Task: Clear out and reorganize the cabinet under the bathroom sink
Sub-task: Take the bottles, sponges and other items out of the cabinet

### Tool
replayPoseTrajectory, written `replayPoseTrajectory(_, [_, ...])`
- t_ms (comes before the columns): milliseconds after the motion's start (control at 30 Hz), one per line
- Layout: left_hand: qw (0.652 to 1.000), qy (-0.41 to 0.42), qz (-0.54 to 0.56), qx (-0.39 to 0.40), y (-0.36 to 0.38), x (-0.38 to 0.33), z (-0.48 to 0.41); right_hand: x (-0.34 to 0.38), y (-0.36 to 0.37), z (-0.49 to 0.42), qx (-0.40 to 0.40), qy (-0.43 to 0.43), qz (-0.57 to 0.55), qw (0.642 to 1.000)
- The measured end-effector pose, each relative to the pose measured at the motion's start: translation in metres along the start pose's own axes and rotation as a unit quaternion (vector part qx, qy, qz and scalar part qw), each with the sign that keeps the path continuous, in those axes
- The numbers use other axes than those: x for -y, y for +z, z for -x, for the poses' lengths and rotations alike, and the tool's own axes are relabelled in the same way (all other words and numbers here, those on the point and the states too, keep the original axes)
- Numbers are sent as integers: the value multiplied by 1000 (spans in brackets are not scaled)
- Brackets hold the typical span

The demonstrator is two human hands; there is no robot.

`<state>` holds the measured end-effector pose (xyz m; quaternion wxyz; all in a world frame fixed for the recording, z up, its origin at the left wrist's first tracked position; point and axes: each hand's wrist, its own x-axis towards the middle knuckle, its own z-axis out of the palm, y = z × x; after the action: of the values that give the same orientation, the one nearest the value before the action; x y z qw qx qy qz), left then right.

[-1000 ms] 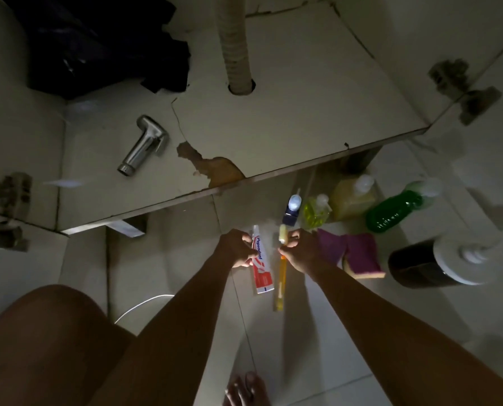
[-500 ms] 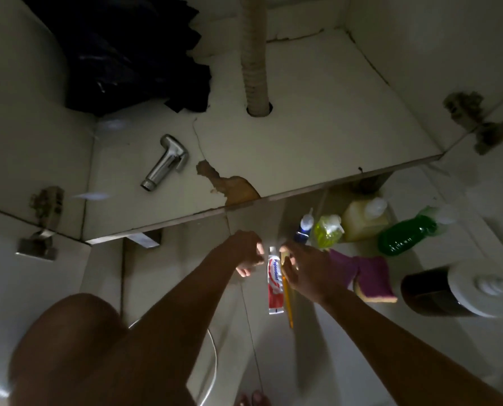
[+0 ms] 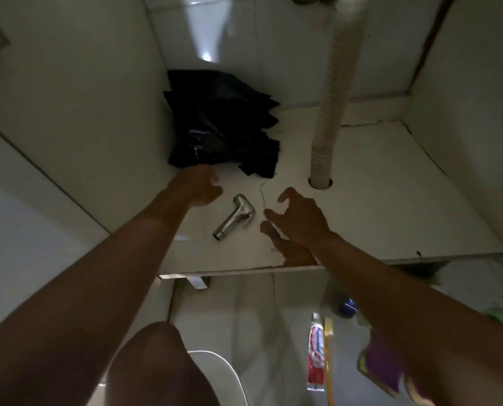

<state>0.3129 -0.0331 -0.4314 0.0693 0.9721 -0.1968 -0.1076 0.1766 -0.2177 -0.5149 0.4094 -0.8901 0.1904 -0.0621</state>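
Observation:
A chrome sprayer head (image 3: 235, 216) lies on the white cabinet floor (image 3: 391, 206), between my two hands. My left hand (image 3: 199, 186) hovers open just left of it, close to a pile of black plastic bags (image 3: 221, 127) in the back left corner. My right hand (image 3: 300, 216) is open with curled fingers just right of the sprayer, not touching it. On the tiled floor in front of the cabinet lie a red-and-white toothpaste tube (image 3: 316, 356) and a yellow toothbrush (image 3: 328, 364).
A ribbed white drain hose (image 3: 329, 112) drops through a hole in the cabinet floor at the right. The board is chipped brown near its front edge (image 3: 297, 256). A purple sponge (image 3: 382, 367) and a blue-capped bottle (image 3: 347, 307) sit on the floor tiles, partly behind my right arm.
Both hands let go of the toothpaste and toothbrush on the floor and reached up into the cabinet, either side of the sprayer head. The view tilted up toward the cabinet interior.

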Motion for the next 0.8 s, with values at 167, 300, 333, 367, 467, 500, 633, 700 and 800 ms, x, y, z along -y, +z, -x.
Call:
replayPoseTrajectory(167, [984,-138,-32,105,25,46,-7,25,56,-22,86,-56,93,990])
replayPoseTrajectory(300, [986,-137,-69,72,37,50,-7,33,77,-18,61,-18,108,992])
replayPoseTrajectory(333, [985,-139,-74,75,40,50,-6,34,77,-16,42,-19,105,993])
replayPoseTrajectory(367, [983,-148,-76,82,43,49,-6,35,77,-16,28,-18,104,994])
replayPoseTrajectory(467, [981,-168,-76,66,53,44,-2,36,78,-17,7,8,90,996])
replayPoseTrajectory(500, [980,-171,-83,53,55,42,-1,36,77,-17,4,24,80,997])
replayPoseTrajectory(633, [981,-176,-73,-27,60,41,0,38,66,-20,15,111,61,992])
replayPoseTrajectory(700, [983,-173,3,-55,64,41,-1,31,57,-20,27,125,72,989])
replayPoseTrajectory(800, [977,-167,103,-87,67,43,0,16,40,-18,19,132,70,989])
